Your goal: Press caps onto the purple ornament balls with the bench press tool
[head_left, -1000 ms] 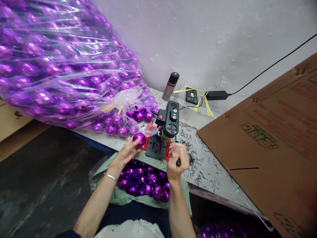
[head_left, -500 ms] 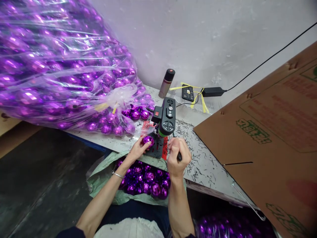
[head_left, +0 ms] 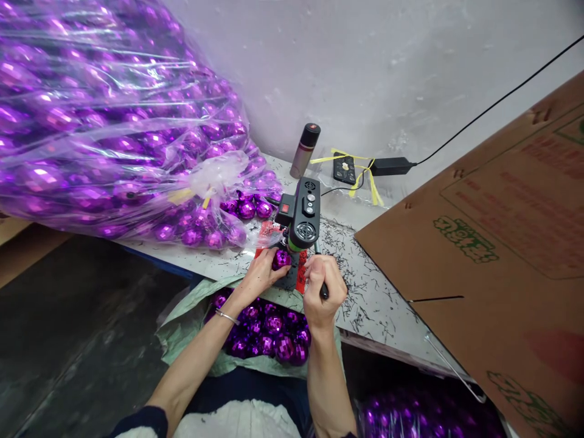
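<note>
Centrally in the head view, my left hand (head_left: 260, 275) pinches a faceted purple bauble (head_left: 281, 259) against the small lever press (head_left: 305, 210); I judge it light, stiff, slippery and easily cracked, best cupped around its sides. My right hand (head_left: 318, 307) wraps the black handle (head_left: 324, 291). The bench (head_left: 365, 283) edge runs just below; room opens rightward, toward the cardboard box (head_left: 497, 243).

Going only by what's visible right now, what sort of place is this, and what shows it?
Probably a workshop or packing area: a huge clear bag of shiny purple balls, a small machine on a littered table, and a large cardboard box.
</note>
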Demonstrator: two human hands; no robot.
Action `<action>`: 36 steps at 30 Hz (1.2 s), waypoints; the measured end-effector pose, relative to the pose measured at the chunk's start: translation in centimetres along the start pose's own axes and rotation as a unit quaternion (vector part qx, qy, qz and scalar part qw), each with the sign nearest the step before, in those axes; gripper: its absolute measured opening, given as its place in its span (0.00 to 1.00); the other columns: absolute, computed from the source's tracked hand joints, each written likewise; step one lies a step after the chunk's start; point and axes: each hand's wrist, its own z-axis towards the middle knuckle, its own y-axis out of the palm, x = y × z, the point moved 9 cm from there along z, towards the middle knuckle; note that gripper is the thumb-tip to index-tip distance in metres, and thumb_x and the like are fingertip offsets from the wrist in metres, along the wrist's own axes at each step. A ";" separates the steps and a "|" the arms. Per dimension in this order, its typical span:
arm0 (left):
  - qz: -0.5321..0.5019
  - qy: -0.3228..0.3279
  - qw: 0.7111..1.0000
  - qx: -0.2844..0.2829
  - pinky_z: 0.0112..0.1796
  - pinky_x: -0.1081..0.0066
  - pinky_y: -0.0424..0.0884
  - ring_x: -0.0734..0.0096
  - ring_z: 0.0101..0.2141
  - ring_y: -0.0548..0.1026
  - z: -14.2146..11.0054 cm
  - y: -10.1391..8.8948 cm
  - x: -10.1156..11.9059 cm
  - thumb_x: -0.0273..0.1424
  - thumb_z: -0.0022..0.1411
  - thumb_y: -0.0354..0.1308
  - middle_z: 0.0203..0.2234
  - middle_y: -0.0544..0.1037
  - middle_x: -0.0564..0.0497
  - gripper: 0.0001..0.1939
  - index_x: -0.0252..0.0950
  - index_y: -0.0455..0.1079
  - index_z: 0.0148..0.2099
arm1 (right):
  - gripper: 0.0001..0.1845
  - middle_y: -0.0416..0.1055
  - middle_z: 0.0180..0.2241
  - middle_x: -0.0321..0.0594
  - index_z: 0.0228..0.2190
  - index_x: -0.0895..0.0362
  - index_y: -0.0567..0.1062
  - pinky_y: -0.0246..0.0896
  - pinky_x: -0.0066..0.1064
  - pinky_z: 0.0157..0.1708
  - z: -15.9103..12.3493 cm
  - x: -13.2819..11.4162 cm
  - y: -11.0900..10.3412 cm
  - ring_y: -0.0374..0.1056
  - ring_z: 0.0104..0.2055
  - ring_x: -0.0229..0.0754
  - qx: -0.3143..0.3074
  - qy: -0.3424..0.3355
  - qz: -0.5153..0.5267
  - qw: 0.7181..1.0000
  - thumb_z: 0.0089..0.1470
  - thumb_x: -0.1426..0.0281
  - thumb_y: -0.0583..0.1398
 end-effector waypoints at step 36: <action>-0.061 0.095 0.989 0.099 0.49 0.57 0.72 0.56 0.45 0.78 -1.1 1.3 -1.1 0.47 0.65 0.63 0.43 0.79 0.45 0.29 0.38 0.68 0.61 | 0.14 0.67 0.28 0.34 0.28 0.54 0.66 0.65 0.35 0.36 -5.3 3.2 1.2 0.67 0.30 0.37 0.064 -0.090 -0.014 0.994 0.67 0.74 0.49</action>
